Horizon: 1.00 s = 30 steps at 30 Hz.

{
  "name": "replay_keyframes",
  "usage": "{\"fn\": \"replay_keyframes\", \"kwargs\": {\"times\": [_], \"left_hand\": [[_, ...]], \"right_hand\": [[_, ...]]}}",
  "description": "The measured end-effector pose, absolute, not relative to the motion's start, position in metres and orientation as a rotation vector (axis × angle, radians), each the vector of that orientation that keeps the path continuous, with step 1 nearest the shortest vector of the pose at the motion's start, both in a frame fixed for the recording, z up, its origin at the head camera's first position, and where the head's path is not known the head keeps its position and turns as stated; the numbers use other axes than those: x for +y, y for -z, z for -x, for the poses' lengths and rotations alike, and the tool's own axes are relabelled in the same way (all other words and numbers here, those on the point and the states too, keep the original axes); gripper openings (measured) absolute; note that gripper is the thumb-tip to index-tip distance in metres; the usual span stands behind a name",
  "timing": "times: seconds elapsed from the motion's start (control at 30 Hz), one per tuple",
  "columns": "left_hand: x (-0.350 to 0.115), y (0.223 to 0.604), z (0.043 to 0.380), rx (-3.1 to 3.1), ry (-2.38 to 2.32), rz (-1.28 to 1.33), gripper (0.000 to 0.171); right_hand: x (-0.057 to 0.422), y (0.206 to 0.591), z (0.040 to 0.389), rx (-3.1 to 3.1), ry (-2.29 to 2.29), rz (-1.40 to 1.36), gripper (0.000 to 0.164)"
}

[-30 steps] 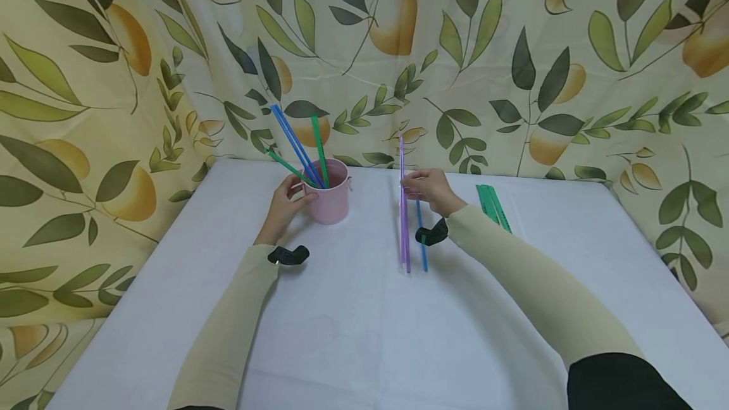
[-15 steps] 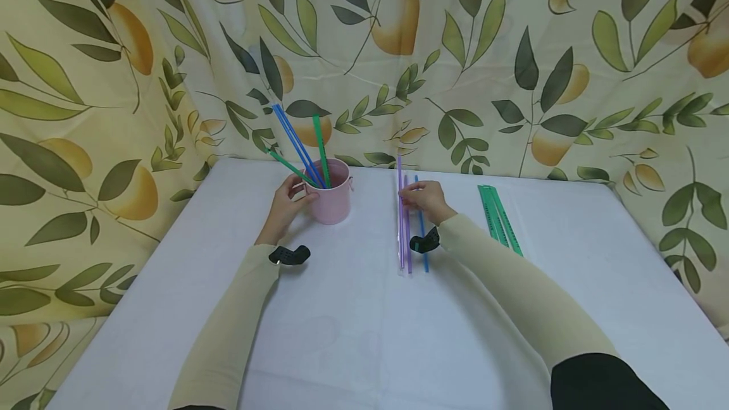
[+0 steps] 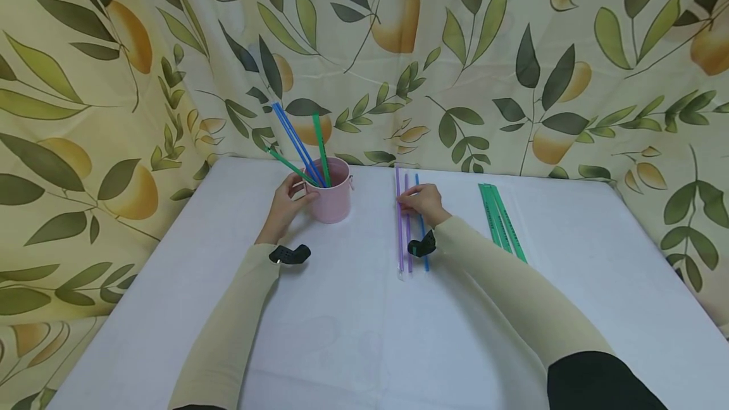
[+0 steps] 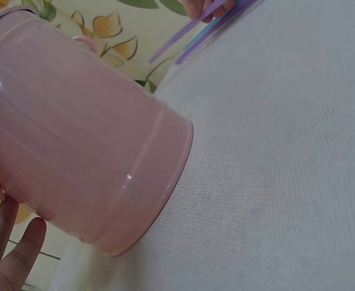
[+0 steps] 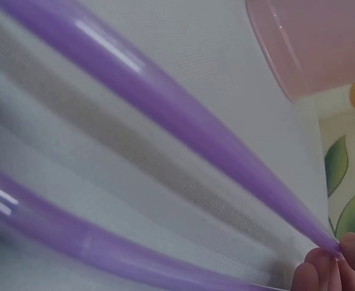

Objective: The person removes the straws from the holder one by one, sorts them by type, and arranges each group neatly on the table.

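My left hand (image 3: pixel 280 211) grips the pink bucket (image 3: pixel 331 206) by its left side, thumb near the rim. Upright on the table, the bucket holds two blue straws (image 3: pixel 296 141) and green strips (image 3: pixel 320 147) that lean outward. To the right, my right hand (image 3: pixel 426 202) pinches a purple straw (image 3: pixel 400 233) between thumb and fingers; the right wrist view shows this straw (image 5: pixel 183 127) slightly above the cloth. A second purple straw (image 3: pixel 409 248) lies just beside it, and a blue straw (image 3: pixel 426 262) lies under the right hand and wrist.
Several green rulers (image 3: pixel 501 223) lie on the white-covered table (image 3: pixel 342 321), right of the right hand and partly behind the sleeve. A leaf-and-fruit patterned curtain (image 3: pixel 364 68) hangs along the table's back edge.
My right hand has moved slightly left and down with the purple straw, lowering it toward the table and apart from the second one. The left hand and bucket have stayed put.
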<state>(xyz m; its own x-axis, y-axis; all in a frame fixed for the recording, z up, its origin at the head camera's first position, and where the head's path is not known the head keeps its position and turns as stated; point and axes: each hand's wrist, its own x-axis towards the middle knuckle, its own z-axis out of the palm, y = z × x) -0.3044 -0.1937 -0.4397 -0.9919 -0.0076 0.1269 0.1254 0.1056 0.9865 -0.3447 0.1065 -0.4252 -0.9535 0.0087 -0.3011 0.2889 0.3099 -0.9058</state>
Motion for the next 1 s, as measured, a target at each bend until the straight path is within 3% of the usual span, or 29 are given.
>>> {"fn": "replay_keyframes", "kwargs": {"times": [0.23,1.0], "left_hand": [[-0.1939,0.4403,0.3031,-2.272,2.002,0.136,0.059],[-0.1935,0.4405,0.3019,-2.226,2.015,0.170,0.059]], "right_hand": [[0.1064,0.4295,0.3445,2.344,1.727,-0.256,0.020],[0.1054,0.4294,0.3476,2.474,1.588,-0.220,0.024]]}}
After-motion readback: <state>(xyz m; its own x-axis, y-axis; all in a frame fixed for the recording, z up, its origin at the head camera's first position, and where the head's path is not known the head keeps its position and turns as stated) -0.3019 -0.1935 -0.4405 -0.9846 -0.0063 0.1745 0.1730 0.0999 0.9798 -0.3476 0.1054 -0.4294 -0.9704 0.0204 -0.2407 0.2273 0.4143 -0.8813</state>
